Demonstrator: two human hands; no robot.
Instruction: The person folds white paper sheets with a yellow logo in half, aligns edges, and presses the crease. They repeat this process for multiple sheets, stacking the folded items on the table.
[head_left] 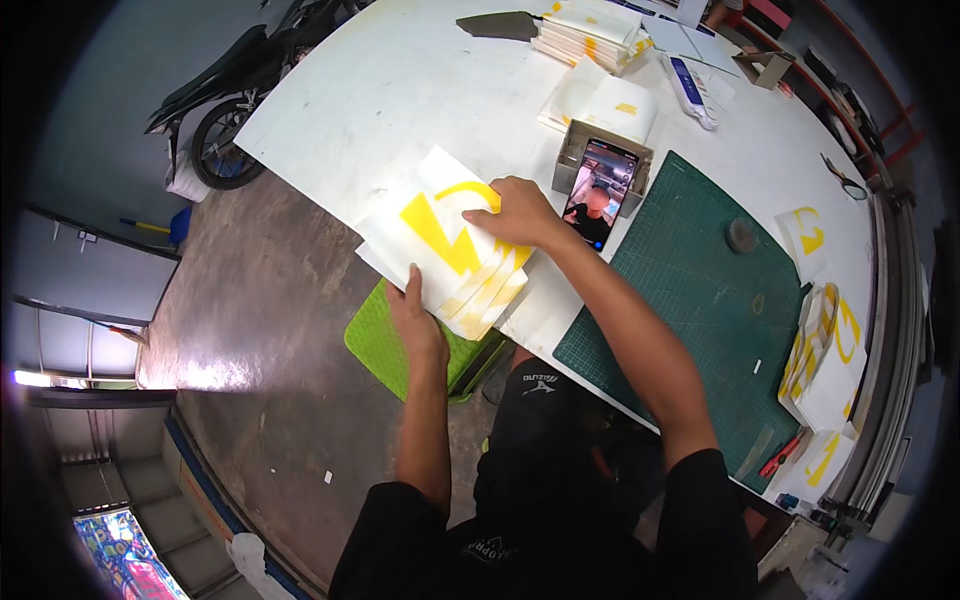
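A stack of white sheets with yellow printed shapes is between my hands at the table's near edge, its lower part jutting past the edge. My left hand grips the stack's lower left side, thumb on top and fingers underneath. From the right, my right hand holds the upper right side, its thumb lying over the top sheet and the other fingers partly hidden. Just beyond my right hand, a phone with a lit screen leans on a small open cardboard box.
A green cutting mat covers the table's right side, with a round dark object on it. More printed sheets lie at its right, near a red-handled tool. Scissors lie farther back. A green stool stands below the table edge.
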